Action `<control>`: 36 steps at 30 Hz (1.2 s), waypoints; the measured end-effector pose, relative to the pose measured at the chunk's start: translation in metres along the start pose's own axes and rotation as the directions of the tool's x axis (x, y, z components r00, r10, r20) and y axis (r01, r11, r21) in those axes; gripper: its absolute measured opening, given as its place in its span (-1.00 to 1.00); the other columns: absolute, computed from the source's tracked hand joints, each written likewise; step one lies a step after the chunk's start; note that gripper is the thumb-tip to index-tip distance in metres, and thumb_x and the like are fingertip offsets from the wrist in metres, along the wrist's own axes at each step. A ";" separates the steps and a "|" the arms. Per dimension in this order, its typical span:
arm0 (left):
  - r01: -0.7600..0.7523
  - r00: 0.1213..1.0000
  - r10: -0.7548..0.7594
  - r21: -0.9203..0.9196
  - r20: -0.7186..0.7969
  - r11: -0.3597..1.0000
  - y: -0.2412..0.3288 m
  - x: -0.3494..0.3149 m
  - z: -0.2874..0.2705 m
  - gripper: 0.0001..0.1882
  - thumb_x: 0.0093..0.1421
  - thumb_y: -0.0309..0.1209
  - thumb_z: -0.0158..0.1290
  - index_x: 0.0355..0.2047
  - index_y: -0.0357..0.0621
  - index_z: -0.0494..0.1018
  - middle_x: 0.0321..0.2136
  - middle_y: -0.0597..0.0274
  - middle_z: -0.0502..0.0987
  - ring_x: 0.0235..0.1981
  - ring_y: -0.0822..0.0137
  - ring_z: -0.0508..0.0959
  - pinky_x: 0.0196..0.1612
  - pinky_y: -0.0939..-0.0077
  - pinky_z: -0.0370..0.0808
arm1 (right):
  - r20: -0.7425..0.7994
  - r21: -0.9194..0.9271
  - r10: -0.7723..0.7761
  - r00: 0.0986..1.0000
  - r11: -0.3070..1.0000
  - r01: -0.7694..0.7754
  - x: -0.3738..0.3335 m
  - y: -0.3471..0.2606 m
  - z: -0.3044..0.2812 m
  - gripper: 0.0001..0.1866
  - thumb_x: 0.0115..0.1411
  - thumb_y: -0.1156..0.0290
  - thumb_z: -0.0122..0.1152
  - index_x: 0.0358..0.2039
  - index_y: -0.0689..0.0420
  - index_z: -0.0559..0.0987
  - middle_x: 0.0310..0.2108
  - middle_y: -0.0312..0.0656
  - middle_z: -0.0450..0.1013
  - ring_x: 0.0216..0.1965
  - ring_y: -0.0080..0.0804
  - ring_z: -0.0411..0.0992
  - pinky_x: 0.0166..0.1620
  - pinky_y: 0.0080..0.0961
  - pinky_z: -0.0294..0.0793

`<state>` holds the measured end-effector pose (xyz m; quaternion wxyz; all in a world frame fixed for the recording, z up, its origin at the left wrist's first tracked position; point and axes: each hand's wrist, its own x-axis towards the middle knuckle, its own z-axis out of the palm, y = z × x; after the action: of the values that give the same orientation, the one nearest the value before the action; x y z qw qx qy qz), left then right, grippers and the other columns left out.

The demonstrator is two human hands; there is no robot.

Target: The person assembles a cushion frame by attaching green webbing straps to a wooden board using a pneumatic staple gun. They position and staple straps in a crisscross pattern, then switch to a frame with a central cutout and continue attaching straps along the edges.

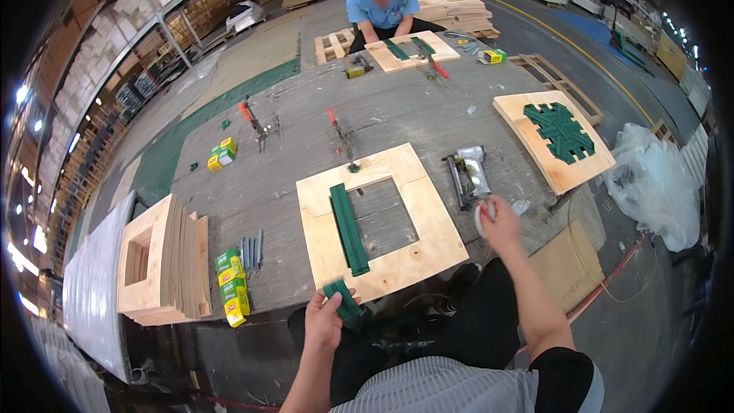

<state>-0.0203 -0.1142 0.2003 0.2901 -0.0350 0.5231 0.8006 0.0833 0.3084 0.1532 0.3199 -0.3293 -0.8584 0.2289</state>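
Close to my body, my left hand (323,323) pinches a short bundle of green webbing straps (342,300) at the near left corner of a square wooden frame (405,271). Along the left side of the frame's opening lies a longer green strap strip (349,229). To the right of the frame, a silver staple gun (475,171) lies on the table. My right hand (501,223) is at the end of its handle, with a whitish band by the fingers. The fingers are blurred, so their grip is unclear.
A stack of wooden frames (157,264), yellow-green boxes (232,287) and staple strips (251,251) are at left. Red-handled tools (252,120) lie farther off. A board with woven green straps (560,134) is at right. Across the table, another person (382,8) works on a frame.
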 end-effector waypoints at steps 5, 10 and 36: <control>0.107 0.982 -0.097 -0.054 0.161 0.993 -0.014 0.006 0.049 -0.67 0.45 -0.53 -0.03 0.20 -0.25 0.34 0.04 -0.12 0.59 0.01 -0.07 0.66 0.14 0.00 0.61 | 0.042 -0.384 0.166 0.985 0.913 -0.137 0.051 0.074 -0.048 -0.51 0.20 0.25 0.40 0.11 0.14 0.58 -0.03 0.06 0.54 -0.01 0.07 0.55 0.06 -0.06 0.54; -0.050 0.975 0.055 -0.026 0.217 0.998 0.031 0.005 0.104 -0.65 0.46 -0.48 -0.03 0.22 -0.22 0.34 0.09 -0.07 0.56 0.03 -0.07 0.65 0.15 -0.01 0.60 | 0.256 0.049 0.120 0.959 0.989 -0.137 0.059 0.021 -0.045 -0.52 0.23 0.38 0.38 0.15 0.19 0.56 0.00 0.00 0.56 0.03 -0.11 0.56 0.04 -0.26 0.57; -0.175 0.953 0.105 0.236 0.284 0.956 -0.082 0.004 0.100 -0.82 0.43 -0.55 0.05 0.00 -0.28 0.50 -0.13 0.28 0.64 -0.13 0.50 0.59 -0.01 0.55 0.53 | 0.739 0.643 -0.139 0.660 0.440 -0.627 -0.096 -0.111 -0.022 -0.69 0.38 0.38 0.28 0.02 0.32 0.61 -0.16 -0.26 0.59 -0.22 -0.59 0.49 -0.12 -0.56 0.52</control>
<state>0.0424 -0.0033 0.1765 0.3023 0.1494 0.5798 0.7417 0.1081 0.1694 0.1973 0.0458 -0.1399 -0.6046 0.7828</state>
